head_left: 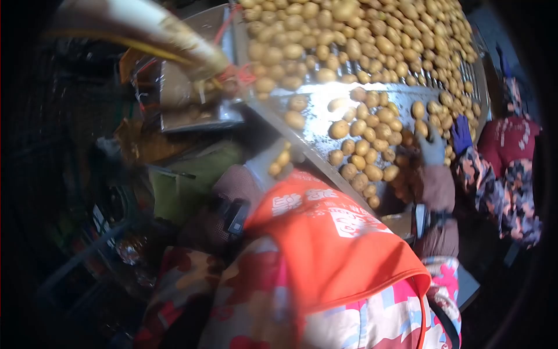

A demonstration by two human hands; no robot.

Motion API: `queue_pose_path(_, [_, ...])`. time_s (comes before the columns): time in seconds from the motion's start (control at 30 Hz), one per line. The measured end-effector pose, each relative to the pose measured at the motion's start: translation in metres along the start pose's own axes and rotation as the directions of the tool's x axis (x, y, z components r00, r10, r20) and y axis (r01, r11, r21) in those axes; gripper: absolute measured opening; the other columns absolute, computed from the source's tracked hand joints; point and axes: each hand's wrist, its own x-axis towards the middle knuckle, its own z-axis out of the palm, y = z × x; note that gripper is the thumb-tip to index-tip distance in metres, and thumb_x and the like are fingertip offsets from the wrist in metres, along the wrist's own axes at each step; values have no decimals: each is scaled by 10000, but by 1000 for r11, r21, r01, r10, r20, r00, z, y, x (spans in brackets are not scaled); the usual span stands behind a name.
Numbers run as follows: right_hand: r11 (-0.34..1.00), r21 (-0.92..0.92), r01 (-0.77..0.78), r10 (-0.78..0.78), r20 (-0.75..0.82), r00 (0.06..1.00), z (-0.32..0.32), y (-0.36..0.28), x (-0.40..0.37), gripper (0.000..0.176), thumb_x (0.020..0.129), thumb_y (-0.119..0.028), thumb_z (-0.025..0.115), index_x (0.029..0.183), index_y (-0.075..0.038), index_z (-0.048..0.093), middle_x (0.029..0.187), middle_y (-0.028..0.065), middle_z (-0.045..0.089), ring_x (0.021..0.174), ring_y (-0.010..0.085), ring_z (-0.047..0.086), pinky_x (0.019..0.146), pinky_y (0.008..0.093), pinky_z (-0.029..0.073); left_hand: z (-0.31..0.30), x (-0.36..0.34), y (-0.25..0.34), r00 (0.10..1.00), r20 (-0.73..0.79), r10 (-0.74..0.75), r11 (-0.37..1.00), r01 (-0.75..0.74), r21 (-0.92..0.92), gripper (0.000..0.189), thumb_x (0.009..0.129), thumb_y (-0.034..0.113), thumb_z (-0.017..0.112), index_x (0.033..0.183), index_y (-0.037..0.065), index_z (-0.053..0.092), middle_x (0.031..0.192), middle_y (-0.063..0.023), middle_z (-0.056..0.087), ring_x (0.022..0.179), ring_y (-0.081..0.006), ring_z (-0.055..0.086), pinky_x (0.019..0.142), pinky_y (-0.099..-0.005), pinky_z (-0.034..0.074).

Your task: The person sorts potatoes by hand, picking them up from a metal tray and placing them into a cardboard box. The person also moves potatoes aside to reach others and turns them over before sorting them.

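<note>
My left hand (264, 167), in a pale grey glove and somewhat blurred, is closed around a few potatoes (282, 158) beside the metal tray's near edge. My right hand (432, 149), also gloved, reaches over the tray (314, 110) with its fingers stretched out. Its fingertips are next to a potato (421, 128), and I see nothing held in them. Between my hands several loose potatoes (370, 134) lie on the shiny metal.
A large heap of potatoes (372, 35) covers the slatted far part. At right, another person's purple-gloved hand (461, 134) is at the tray's edge. A white and yellow tube-like object (168, 35) hangs at upper left, above a plastic-wrapped box (195, 99). A green bag (192, 186) is at left.
</note>
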Motion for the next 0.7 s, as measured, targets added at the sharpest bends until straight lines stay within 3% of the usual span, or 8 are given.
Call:
queue_pose_path(0.17, [732,-493,470,-280,411,868,59,86,-27,516,917,-303,719,1352,-52,601,1125,125,691,979,209,646,827,347,539,-45,-43,3,930,-360,81,966,-162,-200,380,984,483,592,1108,125,621,934,-35,648,567,-112,492,462,-228,410])
queue_pose_path(0.3, [857,-425,292,-140,353,925,67,68,-9,493,935,-216,733,1359,-9,588,1106,62,693,946,117,629,788,276,539,-138,-92,-20,916,-342,210,815,-357,-456,366,977,490,584,1092,145,631,966,-13,668,539,-107,468,442,-259,401])
queue_pose_path(0.37, [908,-372,194,-64,333,941,66,43,-8,512,944,-193,729,1380,15,558,1134,56,682,953,117,625,802,268,535,-205,-135,-24,919,16,393,709,-292,-642,384,978,500,570,1125,152,637,1010,-7,663,535,-110,468,440,-290,400])
queue_pose_path(0.43, [966,-231,113,0,438,899,76,17,-4,511,954,-162,714,1393,30,536,1178,64,673,998,125,630,851,272,533,-232,-185,-17,773,-449,448,615,-631,-474,408,979,494,571,1192,149,625,1113,-24,657,581,-125,486,471,-293,423])
queue_pose_path(0.5, [961,-82,264,-178,547,818,105,-5,-10,510,959,-223,690,1387,9,537,1224,115,649,1057,183,618,871,289,520,-251,-204,-4,450,-844,292,522,-814,-254,465,1002,502,518,1266,127,597,1245,-11,634,727,-135,588,590,-326,505])
queue_pose_path(0.57, [946,-84,313,-194,628,754,139,-24,-14,473,961,-179,695,1365,20,551,1217,97,657,1072,165,619,901,289,514,-261,-224,20,323,-945,-53,402,-859,-316,473,1021,487,482,1287,110,586,1283,9,628,855,-135,638,666,-352,537])
queue_pose_path(0.67, [931,-102,351,-155,761,631,187,-70,-43,471,962,-143,699,1382,9,548,1223,69,662,1121,145,613,991,293,487,-262,-217,30,256,-923,-288,672,-632,-385,354,1025,362,473,1236,109,603,1247,-12,639,1025,-183,645,759,-386,546])
queue_pose_path(0.7, [968,-90,234,-79,777,624,206,-97,-65,469,958,-159,707,1374,-4,557,1200,62,670,1099,149,623,974,296,499,-274,-191,17,619,-779,-100,641,-559,-526,286,993,312,484,1175,128,607,1167,-35,641,1024,-216,638,773,-393,541])
